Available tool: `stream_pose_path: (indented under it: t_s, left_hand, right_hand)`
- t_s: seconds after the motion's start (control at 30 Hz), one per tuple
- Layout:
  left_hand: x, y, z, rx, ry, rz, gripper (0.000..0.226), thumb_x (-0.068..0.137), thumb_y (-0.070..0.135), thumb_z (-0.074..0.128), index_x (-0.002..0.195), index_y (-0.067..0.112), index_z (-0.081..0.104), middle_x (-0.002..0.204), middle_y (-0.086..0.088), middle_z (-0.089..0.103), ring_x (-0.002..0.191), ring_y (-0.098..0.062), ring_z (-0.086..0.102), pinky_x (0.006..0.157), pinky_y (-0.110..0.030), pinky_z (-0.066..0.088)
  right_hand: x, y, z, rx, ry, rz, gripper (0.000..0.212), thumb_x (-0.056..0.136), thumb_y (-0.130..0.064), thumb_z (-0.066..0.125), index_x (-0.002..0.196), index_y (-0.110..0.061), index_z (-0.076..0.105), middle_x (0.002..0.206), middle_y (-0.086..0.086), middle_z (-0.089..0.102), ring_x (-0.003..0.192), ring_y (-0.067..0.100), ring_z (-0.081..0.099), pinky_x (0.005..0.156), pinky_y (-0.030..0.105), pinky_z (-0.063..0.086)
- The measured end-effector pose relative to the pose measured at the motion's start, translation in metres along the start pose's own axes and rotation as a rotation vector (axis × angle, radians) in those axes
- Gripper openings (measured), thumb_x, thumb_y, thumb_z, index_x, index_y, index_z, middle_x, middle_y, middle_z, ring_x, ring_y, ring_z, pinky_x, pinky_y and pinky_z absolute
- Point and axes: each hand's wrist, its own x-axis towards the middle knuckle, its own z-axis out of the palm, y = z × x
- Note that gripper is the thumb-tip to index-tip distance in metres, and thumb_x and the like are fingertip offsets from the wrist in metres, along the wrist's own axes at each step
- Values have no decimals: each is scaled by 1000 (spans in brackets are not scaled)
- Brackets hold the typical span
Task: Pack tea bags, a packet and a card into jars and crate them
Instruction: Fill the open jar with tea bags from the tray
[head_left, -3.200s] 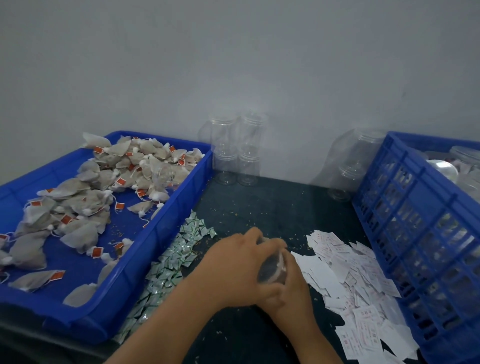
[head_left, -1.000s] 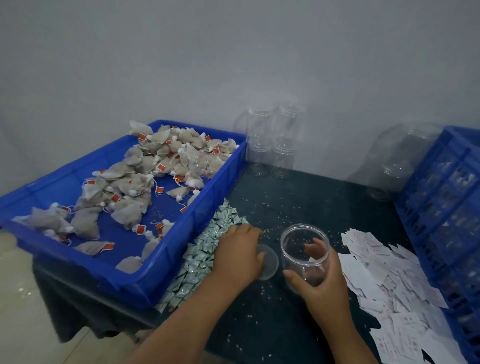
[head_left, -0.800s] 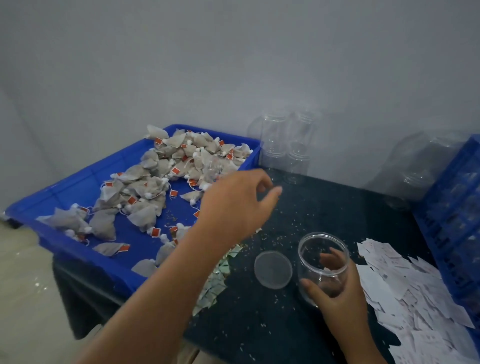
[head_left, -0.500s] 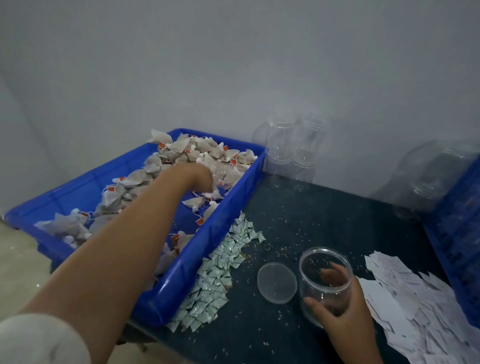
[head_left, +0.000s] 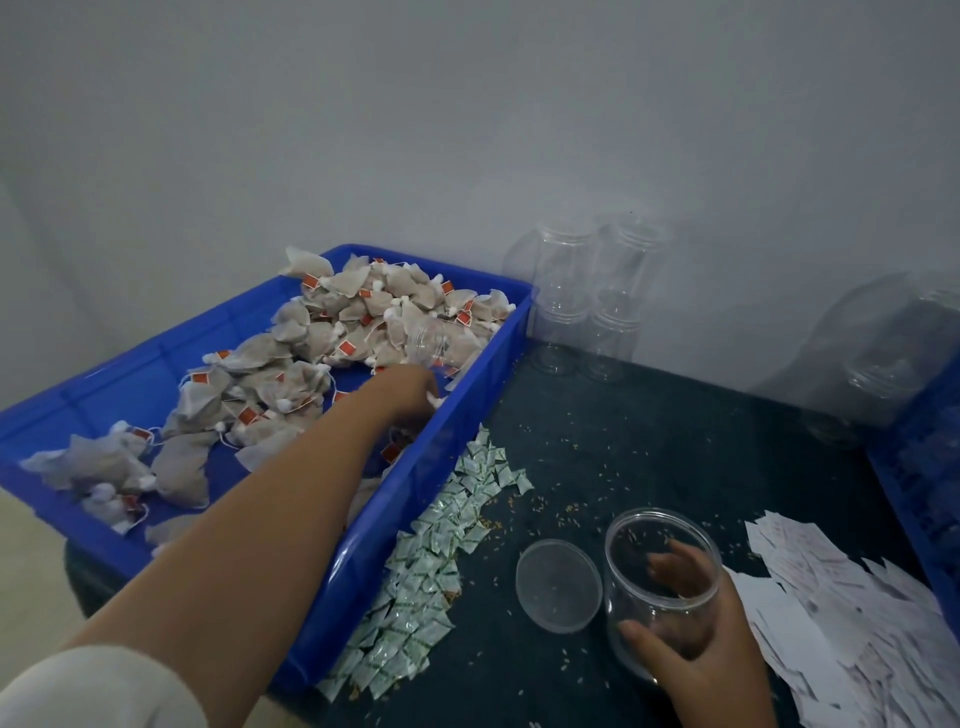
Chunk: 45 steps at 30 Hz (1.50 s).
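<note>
The open jar (head_left: 632, 579) is gripped upright on the bench (head_left: 649, 441) by the right hand (head_left: 701, 670). The left hand (head_left: 406, 389) is set among tea bags (head_left: 291, 374) in the blue tray (head_left: 418, 475); its grip cannot be told.

Left hand (head_left: 410, 387): bare. Behind it, the forearm (head_left: 270, 519) is bare from the wrist back past the elbow. Further back from the hand, at the frame's lower corner, a sleeve (head_left: 93, 691): pale, off-white, soft-looking cloth, its edge rounded and bunched across the upper arm. Right hand (head_left: 696, 660): bare. Behind it only the wrist and a short run of bare forearm show.
</note>
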Motion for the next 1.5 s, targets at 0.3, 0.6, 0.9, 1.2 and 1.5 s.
stream_pose_path:
  t_s: [0.3,0.6,0.9,1.2,1.5]
  left_hand:
    - [-51,-4,-63,-14,-40,9,28,97,41,60,92,17,74,93,-3,73,80,-19,65,69,-34,47]
    - [-114,6,-68,-250,257,-19,29,103,40,56,85,18,63,84,-3,61,74,-16,55,61,-32,39]
    - [-162,44,-92,-709,297,163,31,100,58,56,122,41,71,113,8,74,105,-16,69,94,-38,57]
    - [-176,122,-25,-1097,-7,222,19,107,35,56,102,23,69,93,3,76,86,-14,75,78,-33,62]
    - [-188,174,2,-1152,-98,256,26,107,40,53,123,25,68,98,4,75,80,-9,74,67,-27,60]
  right_hand:
    - [-2,-3,1,15,12,-41,84,61,-29,99,129,-57,59,124,-27,70,101,23,75,84,33,57]
    - [-7,-12,-1,-12,1,-68,84,64,-33,103,123,-69,55,122,-29,70,76,20,70,75,28,57]
    - [-12,-21,1,14,5,-55,79,57,-59,90,127,-66,54,128,-28,67,94,8,74,81,27,58]
    - [-14,-20,1,-64,-56,-37,87,61,-62,93,137,-64,50,134,-27,65,80,20,68,78,37,65]
    - [-12,-20,-1,13,-62,-30,79,69,-48,98,136,-52,57,134,-18,71,98,14,74,85,51,66]
